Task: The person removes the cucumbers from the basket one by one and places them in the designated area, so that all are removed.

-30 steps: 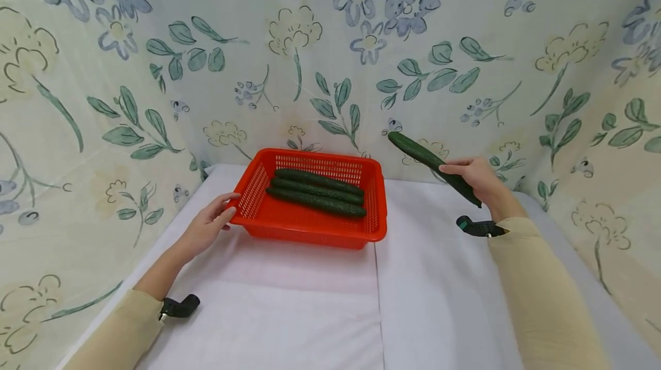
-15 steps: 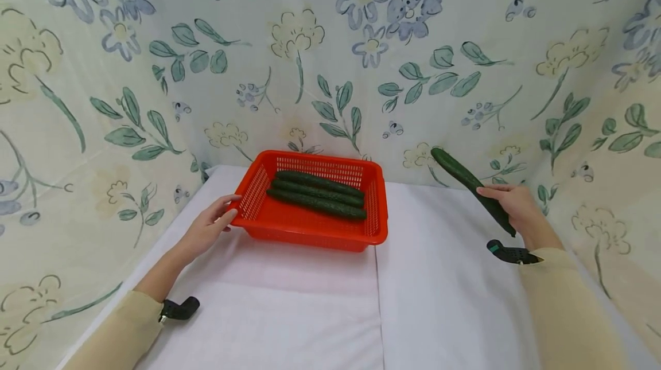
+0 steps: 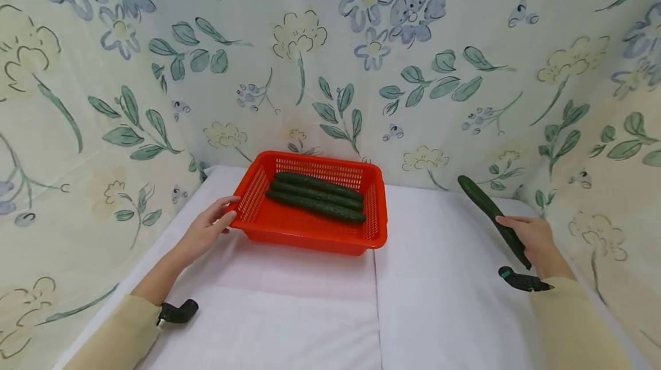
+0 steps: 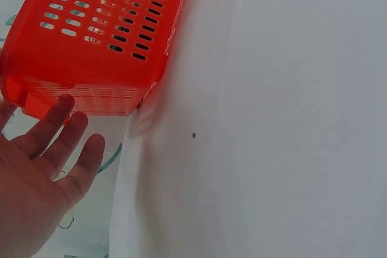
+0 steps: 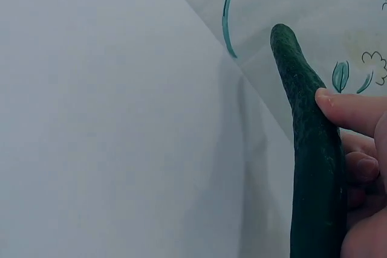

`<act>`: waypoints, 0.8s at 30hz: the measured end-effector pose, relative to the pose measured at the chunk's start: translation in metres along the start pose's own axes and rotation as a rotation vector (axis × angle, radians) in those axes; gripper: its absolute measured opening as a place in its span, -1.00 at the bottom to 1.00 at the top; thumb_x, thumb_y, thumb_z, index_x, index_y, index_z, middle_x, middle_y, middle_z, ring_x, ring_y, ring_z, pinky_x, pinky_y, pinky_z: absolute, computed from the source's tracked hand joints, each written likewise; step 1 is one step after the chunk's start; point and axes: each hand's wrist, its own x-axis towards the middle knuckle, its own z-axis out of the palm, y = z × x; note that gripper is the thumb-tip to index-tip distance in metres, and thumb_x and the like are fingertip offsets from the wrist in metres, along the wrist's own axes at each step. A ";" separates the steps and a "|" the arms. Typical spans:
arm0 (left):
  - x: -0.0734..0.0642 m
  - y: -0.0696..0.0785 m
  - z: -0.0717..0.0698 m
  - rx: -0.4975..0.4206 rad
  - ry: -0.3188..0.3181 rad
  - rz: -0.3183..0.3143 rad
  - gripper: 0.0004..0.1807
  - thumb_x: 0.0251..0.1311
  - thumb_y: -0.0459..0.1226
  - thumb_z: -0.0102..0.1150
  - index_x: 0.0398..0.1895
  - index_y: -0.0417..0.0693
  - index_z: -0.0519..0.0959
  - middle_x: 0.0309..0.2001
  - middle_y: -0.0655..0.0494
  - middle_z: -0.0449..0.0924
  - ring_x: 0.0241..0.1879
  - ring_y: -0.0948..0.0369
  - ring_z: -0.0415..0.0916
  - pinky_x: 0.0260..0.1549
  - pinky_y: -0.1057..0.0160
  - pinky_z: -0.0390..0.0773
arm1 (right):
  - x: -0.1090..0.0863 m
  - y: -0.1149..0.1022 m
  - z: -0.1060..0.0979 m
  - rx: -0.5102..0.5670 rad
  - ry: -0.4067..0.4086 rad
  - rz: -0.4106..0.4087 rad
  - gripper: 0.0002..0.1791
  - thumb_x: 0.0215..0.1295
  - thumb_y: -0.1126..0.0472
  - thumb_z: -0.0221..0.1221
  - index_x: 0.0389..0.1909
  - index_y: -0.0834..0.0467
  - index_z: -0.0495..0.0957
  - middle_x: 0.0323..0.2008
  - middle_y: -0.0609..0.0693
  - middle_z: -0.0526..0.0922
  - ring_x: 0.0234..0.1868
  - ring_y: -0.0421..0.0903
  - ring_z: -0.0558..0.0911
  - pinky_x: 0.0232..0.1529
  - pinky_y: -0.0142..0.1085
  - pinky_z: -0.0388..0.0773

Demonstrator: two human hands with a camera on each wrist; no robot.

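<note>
Level the cucumber [image 3: 483,202] pinched in the right hand [image 3: 534,239]; the left hand [image 3: 205,231] (fingers spread, I see) touches the plastic basket [image 3: 304,238].

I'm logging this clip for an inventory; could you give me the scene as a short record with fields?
Container: red basket, perforated, on a white cloth
Contents: three cucumbers, lying side by side toward the basket's back
Left hand: touching the basket's left rim
Right hand: gripping a fourth cucumber, right of the basket
Total cucumbers: four
Backdrop: floral fabric
</note>
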 end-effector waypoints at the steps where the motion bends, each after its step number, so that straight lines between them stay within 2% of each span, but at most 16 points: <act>1: 0.000 0.001 0.000 -0.002 -0.001 -0.001 -0.47 0.52 -0.14 0.00 0.49 0.05 0.26 0.26 -0.22 0.49 -0.02 0.19 0.53 -0.08 0.18 0.68 | 0.000 0.005 0.000 0.004 0.005 0.023 -0.39 0.21 -0.25 0.34 0.13 0.07 0.66 -0.03 -0.02 0.66 -0.03 -0.10 0.60 0.07 -0.20 0.59; 2: 0.000 0.001 0.000 -0.003 -0.004 -0.003 -0.47 0.52 -0.14 0.00 0.50 0.05 0.26 0.27 -0.22 0.48 -0.01 0.18 0.53 -0.09 0.18 0.68 | 0.000 0.009 0.000 0.013 0.007 0.050 -0.27 0.22 -0.25 0.33 0.25 0.17 0.57 0.15 0.15 0.59 0.13 0.04 0.55 0.21 -0.08 0.52; 4: 0.000 0.001 0.001 -0.008 -0.011 -0.016 -0.46 0.52 -0.14 0.00 0.50 0.06 0.25 0.28 -0.22 0.47 0.00 0.18 0.53 -0.08 0.16 0.68 | 0.000 0.016 0.000 0.029 0.004 0.095 -0.08 0.26 -0.24 0.30 0.39 0.35 0.35 0.45 0.32 0.27 0.39 0.26 0.32 0.41 0.10 0.28; 5: 0.000 0.001 0.001 -0.008 -0.016 -0.019 -0.45 0.52 -0.14 0.00 0.51 0.06 0.24 0.29 -0.22 0.46 0.01 0.18 0.53 -0.07 0.15 0.68 | 0.000 0.020 0.000 0.032 0.003 0.112 -0.05 0.28 -0.23 0.28 0.41 0.40 0.28 0.52 0.34 0.12 0.47 0.33 0.18 0.45 0.17 0.16; 7: 0.001 0.001 0.001 -0.007 -0.020 -0.015 -0.45 0.52 -0.14 0.00 0.51 0.06 0.24 0.31 -0.22 0.45 0.02 0.16 0.53 -0.07 0.15 0.68 | 0.000 0.025 -0.001 0.036 0.007 0.141 -0.05 0.30 -0.20 0.27 0.42 0.43 0.25 0.55 0.34 0.00 0.54 0.37 0.02 0.48 0.22 0.06; 12: 0.001 0.001 -0.002 0.006 -0.011 0.001 -0.47 0.52 -0.14 -0.01 0.50 0.08 0.25 0.30 -0.22 0.46 0.00 0.22 0.54 -0.10 0.23 0.68 | -0.001 0.030 0.000 0.000 0.067 0.168 -0.12 0.30 -0.17 0.27 0.38 0.42 0.32 0.53 0.37 0.07 0.53 0.38 0.04 0.46 0.22 0.12; 17: 0.001 0.001 -0.003 0.005 -0.011 0.000 -0.46 0.53 -0.12 -0.02 0.51 0.09 0.24 0.29 -0.22 0.46 -0.02 0.27 0.54 -0.09 0.25 0.67 | 0.001 0.033 0.008 -0.116 0.118 0.117 -0.18 0.31 -0.11 0.26 0.33 0.45 0.37 0.44 0.42 0.24 0.46 0.39 0.19 0.41 0.18 0.22; 24: 0.005 -0.002 -0.001 0.012 -0.022 0.011 -0.48 0.53 -0.12 -0.02 0.49 0.07 0.26 0.30 -0.21 0.46 0.00 0.25 0.54 -0.09 0.20 0.68 | -0.001 0.039 0.001 -0.258 0.075 0.084 -0.12 0.32 -0.21 0.20 0.31 0.49 0.37 0.40 0.47 0.25 0.40 0.44 0.24 0.33 0.23 0.29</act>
